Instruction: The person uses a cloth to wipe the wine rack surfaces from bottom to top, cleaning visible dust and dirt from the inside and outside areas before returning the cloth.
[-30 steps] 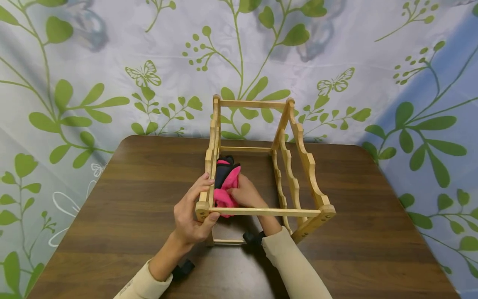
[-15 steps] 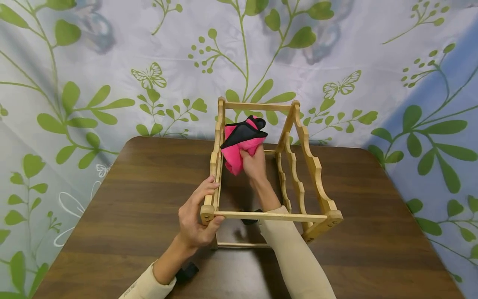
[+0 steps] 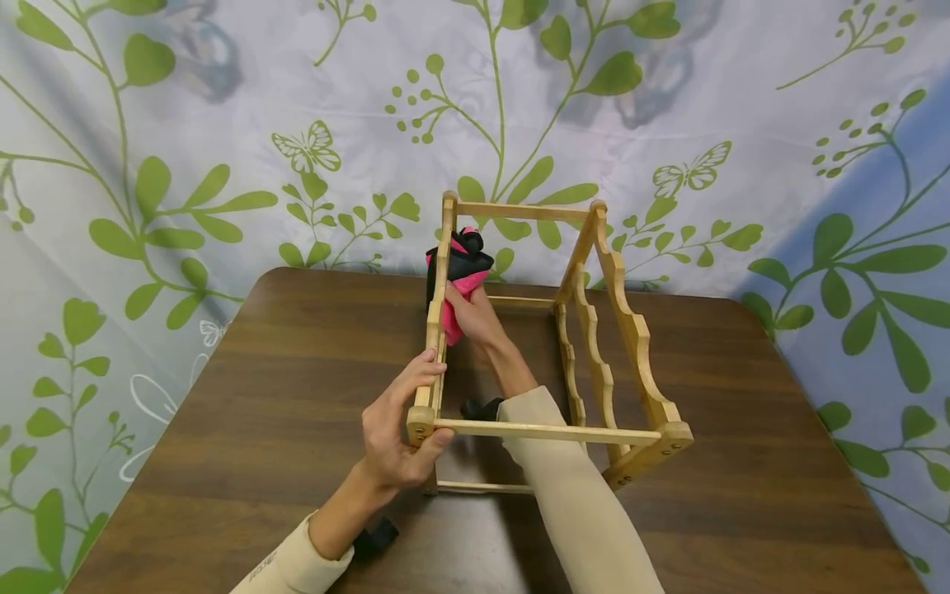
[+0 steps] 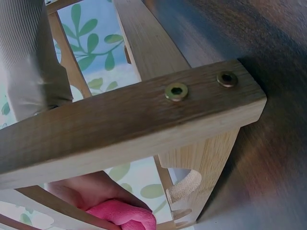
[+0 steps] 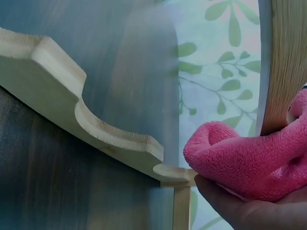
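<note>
A light wooden rack (image 3: 545, 431) with scalloped side rails stands on the table. My left hand (image 3: 397, 429) grips its near left corner, thumb over the front bar and fingers along the left upper rail. Reaching inside the frame, my right hand (image 3: 475, 320) holds a pink and black cloth (image 3: 469, 262) against the far part of the left side. Part of the cloth lies behind that rail. In the right wrist view the fluffy pink cloth (image 5: 244, 160) bunches against a wooden upright (image 5: 288, 62). The left wrist view has two bolts in the rack's near post (image 4: 129, 112).
The brown wood-grain table (image 3: 297, 346) extends on both sides of the rack. Behind it hangs a pale curtain (image 3: 356, 99) printed with green leaves and butterflies. Scalloped rails (image 3: 623, 313) form the rack's right side, close to the right forearm.
My right hand has carried the cloth from low near the left front to the far end, then leftward against the left rail. My left hand keeps its grip on the corner.
</note>
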Motion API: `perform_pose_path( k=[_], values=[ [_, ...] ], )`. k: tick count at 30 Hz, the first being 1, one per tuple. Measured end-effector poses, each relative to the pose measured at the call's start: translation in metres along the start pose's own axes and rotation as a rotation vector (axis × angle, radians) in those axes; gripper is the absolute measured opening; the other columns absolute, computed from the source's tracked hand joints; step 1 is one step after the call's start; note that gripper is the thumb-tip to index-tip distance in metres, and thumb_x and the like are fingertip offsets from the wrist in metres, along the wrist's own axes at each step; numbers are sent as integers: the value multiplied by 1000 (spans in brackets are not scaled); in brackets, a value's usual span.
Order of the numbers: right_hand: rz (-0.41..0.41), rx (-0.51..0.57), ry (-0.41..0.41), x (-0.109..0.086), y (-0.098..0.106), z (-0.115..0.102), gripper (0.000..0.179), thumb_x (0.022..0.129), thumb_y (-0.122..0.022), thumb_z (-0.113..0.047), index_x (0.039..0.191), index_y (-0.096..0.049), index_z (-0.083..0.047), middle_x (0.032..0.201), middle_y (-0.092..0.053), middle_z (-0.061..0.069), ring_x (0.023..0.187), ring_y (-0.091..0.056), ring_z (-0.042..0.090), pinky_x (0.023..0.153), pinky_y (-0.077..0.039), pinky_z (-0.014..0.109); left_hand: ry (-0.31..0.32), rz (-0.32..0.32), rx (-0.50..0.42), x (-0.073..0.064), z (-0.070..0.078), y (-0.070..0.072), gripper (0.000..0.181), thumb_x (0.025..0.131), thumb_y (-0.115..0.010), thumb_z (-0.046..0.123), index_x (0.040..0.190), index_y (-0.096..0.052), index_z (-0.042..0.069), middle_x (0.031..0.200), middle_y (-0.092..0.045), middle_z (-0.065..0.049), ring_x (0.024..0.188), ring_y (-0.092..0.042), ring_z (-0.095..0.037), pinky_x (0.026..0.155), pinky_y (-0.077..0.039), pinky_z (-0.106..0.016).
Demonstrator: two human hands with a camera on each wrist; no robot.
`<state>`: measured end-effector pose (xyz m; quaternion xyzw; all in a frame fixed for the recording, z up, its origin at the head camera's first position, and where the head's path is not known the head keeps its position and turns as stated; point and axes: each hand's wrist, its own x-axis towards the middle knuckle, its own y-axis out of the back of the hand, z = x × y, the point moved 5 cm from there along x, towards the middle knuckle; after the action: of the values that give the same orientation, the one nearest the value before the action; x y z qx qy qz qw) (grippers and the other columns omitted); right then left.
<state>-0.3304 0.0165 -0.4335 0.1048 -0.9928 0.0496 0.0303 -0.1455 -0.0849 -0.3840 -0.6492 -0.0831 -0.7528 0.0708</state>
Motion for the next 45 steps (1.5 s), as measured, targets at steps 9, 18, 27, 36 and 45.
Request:
perform_pose_path(
  k=[9,18,27,36,45],
  values=[
    [-14,27,-74,8,6,14,37,99,-60,-18,135,-48,-14,84,-58,5,67,-60,13,64,-50,25,2,2,-14,-2,-2,-2,52,95,-63,30,97,-54,-21,104,-65,-30,112,-62,-38,98,-49,-39],
    [-84,165,-95,0,10,15,35,100,-56,-11,133,-44,-13,85,-65,12,67,-71,23,62,-57,31,1,16,-26,-3,-2,-3,51,94,-64,30,96,-54,-21,102,-65,-29,112,-62,-39,97,-49,-40],
    [-202,118,28,-26,8,9,48,100,-53,-7,144,-34,-10,115,-59,13,92,-65,19,83,-53,30,-1,17,-26,-2,0,-1,52,94,-65,29,95,-54,-21,101,-65,-30,113,-62,-38,98,-48,-39],
    [-262,73,59,-60,13,5,66,97,-58,-5,152,-27,-22,137,-52,11,115,-55,24,93,-49,33,10,19,-30,-3,1,-4,52,94,-65,29,96,-53,-21,102,-65,-30,115,-62,-36,99,-47,-39],
    [-448,-66,48,-98,4,-7,86,95,-61,-5,156,-5,-31,144,-48,2,124,-49,20,101,-43,35,30,38,-11,-2,0,-1,54,94,-66,32,95,-54,-21,99,-64,-31,112,-63,-39,98,-48,-41]
  ],
)
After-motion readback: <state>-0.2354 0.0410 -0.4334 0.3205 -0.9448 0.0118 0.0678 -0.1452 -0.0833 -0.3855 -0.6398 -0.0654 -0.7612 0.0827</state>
